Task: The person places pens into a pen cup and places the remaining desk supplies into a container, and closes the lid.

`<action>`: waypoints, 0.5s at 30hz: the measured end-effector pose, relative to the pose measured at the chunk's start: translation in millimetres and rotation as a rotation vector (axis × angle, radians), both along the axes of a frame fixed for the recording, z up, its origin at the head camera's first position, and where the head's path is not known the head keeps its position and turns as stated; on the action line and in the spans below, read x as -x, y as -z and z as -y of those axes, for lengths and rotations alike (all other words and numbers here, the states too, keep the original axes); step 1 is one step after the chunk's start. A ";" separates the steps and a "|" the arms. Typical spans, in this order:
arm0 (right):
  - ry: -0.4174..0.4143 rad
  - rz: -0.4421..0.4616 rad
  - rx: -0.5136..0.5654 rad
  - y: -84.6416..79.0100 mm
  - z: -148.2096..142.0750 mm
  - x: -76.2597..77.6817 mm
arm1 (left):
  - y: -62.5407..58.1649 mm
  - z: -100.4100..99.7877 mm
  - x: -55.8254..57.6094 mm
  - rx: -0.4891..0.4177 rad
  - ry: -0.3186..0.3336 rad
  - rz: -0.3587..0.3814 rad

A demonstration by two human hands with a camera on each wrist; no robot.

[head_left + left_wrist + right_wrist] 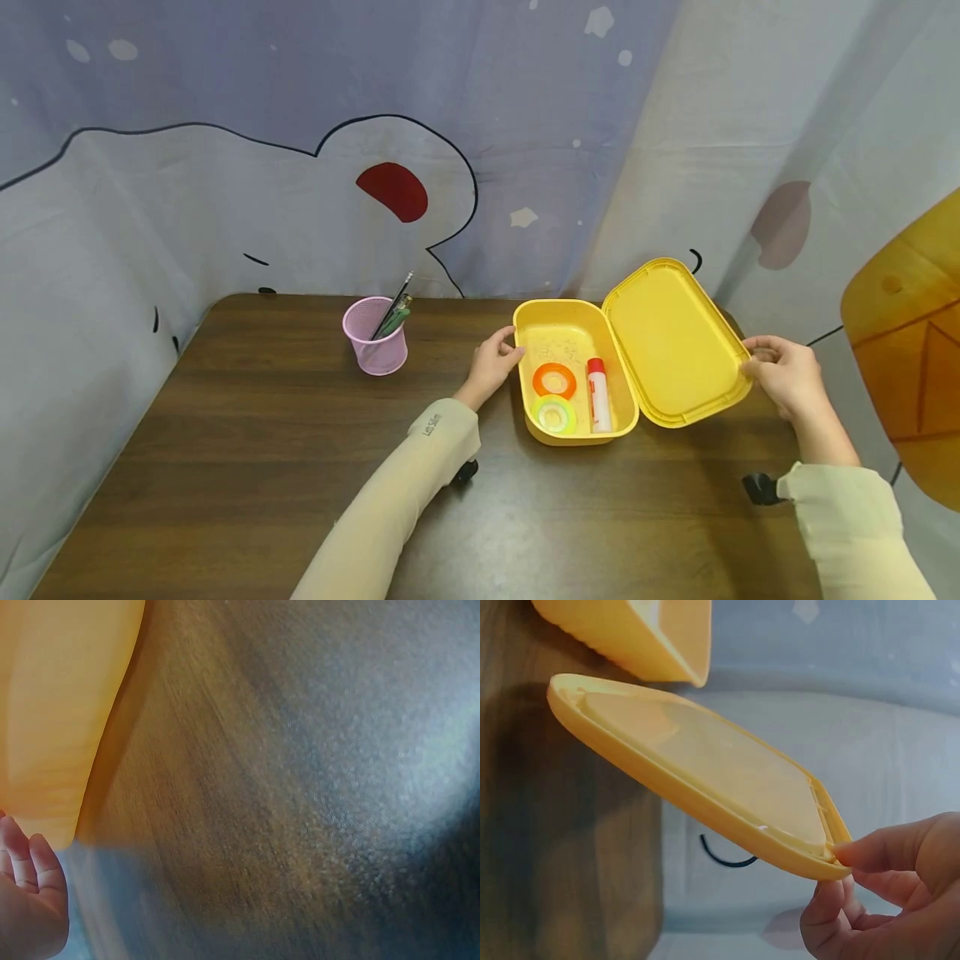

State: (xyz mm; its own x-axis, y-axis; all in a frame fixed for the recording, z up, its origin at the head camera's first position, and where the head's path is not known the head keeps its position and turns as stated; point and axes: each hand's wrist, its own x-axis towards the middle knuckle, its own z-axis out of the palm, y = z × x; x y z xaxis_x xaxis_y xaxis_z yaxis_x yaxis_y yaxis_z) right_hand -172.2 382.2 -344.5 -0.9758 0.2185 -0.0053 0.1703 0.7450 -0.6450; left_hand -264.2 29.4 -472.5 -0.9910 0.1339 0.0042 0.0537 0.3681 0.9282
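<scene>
In the head view a yellow plastic box (570, 321) stands uncovered on the table. Inside it lie an orange ring-shaped tape roll (538, 381), a yellow-green tape roll (572, 419) and a glue stick (599, 400), white with a red cap. My left hand (491, 367) touches the box's left side, fingertips right at the rim; the left wrist view shows its fingers (46, 866) by the box wall. With thumb and fingers my right hand (791, 375) pinches the outer edge of the yellow lid (671, 342), which is tilted, inner side up, beside the box's right rim.
A pink mesh pen cup (381, 354) holding several pens (396, 315) stands at the back of the wooden table (262, 467), left of the box. A patterned curtain (525, 100) hangs behind the table and along both sides.
</scene>
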 end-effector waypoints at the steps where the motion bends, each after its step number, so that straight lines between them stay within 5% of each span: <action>1: 0.006 -0.013 -0.019 -2.3 2.1 -0.8 | -0.2 -0.2 -0.2 -0.001 -0.001 0.000; 15: 0.039 -0.206 -0.173 -21.6 32.9 -11.2 | 1.8 -1.0 0.5 -0.003 -0.009 -0.006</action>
